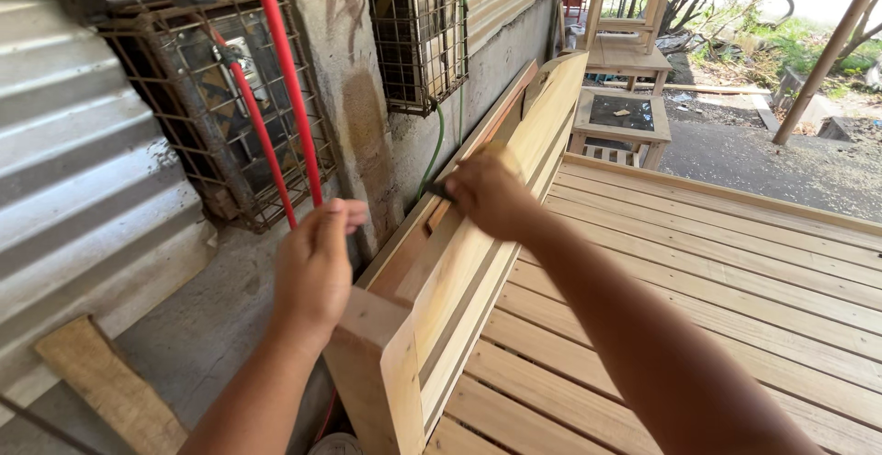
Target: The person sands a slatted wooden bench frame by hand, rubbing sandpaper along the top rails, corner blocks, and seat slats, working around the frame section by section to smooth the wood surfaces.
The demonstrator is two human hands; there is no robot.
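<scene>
A pale wooden bed frame with a slatted deck (pixel 698 271) fills the right side, and its raised side panel (pixel 478 262) runs along the wall. My right hand (pixel 491 193) rests on the panel's top edge, closed on a small dark tool (pixel 439 190) that is mostly hidden under the fingers. My left hand (pixel 317 267) hovers just left of the panel's near corner post (pixel 377 363), fingers bent and blurred. It is close to a red hose (pixel 287 78) and holds nothing that I can see.
A concrete wall with two rusty wire cages (pixel 216 115) stands to the left, with corrugated metal sheeting (pixel 83 198) beside it. A loose plank (pixel 110 391) leans at bottom left. Unfinished wooden stools and tables (pixel 625 97) stand beyond the bed on gravel.
</scene>
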